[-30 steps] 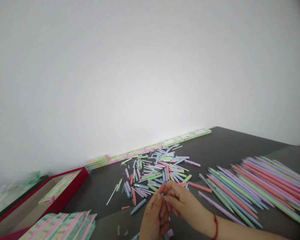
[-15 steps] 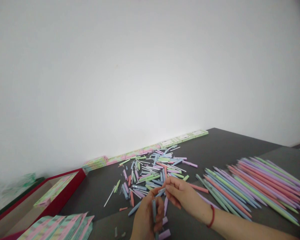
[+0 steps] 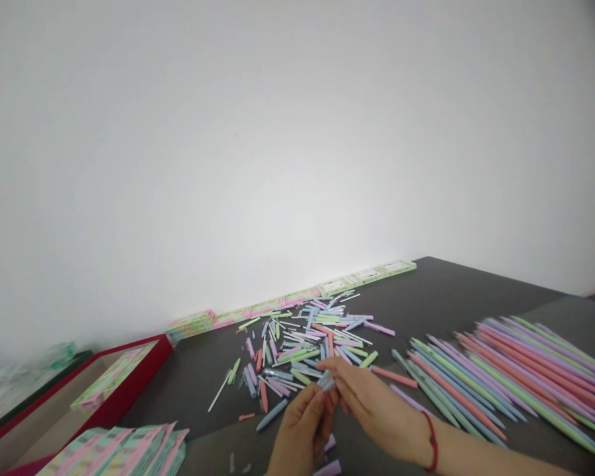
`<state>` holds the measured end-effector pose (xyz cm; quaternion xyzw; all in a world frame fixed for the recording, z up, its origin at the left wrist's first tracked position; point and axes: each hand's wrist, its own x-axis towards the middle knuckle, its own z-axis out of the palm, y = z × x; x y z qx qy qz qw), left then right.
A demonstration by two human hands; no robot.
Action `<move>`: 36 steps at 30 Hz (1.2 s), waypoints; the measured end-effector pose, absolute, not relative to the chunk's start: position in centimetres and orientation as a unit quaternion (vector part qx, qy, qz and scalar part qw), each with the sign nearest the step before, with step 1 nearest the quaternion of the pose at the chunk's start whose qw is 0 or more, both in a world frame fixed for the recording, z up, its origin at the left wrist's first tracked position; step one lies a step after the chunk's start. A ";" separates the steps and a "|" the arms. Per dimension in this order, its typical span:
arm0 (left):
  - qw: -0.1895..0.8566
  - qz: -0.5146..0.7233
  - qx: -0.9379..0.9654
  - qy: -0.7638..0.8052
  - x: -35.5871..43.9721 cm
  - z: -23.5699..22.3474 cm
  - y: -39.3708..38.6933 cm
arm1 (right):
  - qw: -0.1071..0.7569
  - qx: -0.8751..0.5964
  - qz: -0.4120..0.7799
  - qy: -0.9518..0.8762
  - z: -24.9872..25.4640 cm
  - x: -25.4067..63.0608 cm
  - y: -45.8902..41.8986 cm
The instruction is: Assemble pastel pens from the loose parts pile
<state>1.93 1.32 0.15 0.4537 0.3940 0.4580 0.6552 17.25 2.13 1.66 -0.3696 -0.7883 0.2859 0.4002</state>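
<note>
My left hand [image 3: 305,423] is closed, its thumb and fingers pinching a blue pen part [image 3: 326,381]. My right hand [image 3: 369,400], with a red cord on its wrist, meets it from the right. Its fingers are bent around the same blue part, and its fingertips are partly hidden. Just beyond both hands spreads a pile of loose pen parts [image 3: 297,355] in green, purple, blue and coral, mixed with thin white refills. A blue pen barrel [image 3: 272,415] lies left of my left hand. Purple pieces [image 3: 328,468] lie below the hands.
Rows of pastel pens [image 3: 476,377] lie on the dark table [image 3: 391,304] at right. A red box [image 3: 149,363] holding a printed carton stands at left, with printed packets [image 3: 123,453] in front. Flat printed cartons [image 3: 297,295] line the white wall.
My hands have come together around the blue part. The blue barrel that stood upright in my left hand no longer shows there. My right hand has flattened and turned over the left fingertips.
</note>
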 end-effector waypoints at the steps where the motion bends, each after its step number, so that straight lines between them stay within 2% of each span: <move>1: 0.652 0.457 0.459 0.395 1.9 0.1 1.3 | 0.401 -0.376 0.305 -0.778 1.7 17.2 2.2; 5: 0.640 0.460 0.469 0.399 1.7 -0.2 1.6 | 0.406 -0.356 0.378 -0.752 1.9 17.0 2.6; 12: 0.629 0.462 0.506 0.368 1.4 -1.2 2.4 | 0.399 -0.350 0.424 -0.733 1.2 16.7 2.9; 17: 0.594 0.412 0.600 0.344 0.0 -0.5 2.5 | 0.401 -0.384 0.481 -0.678 1.5 16.7 3.1; 21: 0.510 0.431 0.652 0.358 -0.4 0.8 1.5 | 0.390 -0.390 0.390 -0.737 2.5 16.9 2.5; 25: 0.526 0.467 0.591 0.394 0.5 1.5 0.3 | 0.345 -0.376 0.287 -0.811 3.1 16.8 1.6; 29: 0.582 0.452 0.561 0.376 0.7 1.7 0.5 | 0.317 -0.336 0.293 -0.837 3.5 16.6 1.0; 36: 0.618 0.411 0.599 0.301 -0.1 -0.6 2.9 | 0.362 -0.365 0.317 -0.797 3.3 16.7 0.8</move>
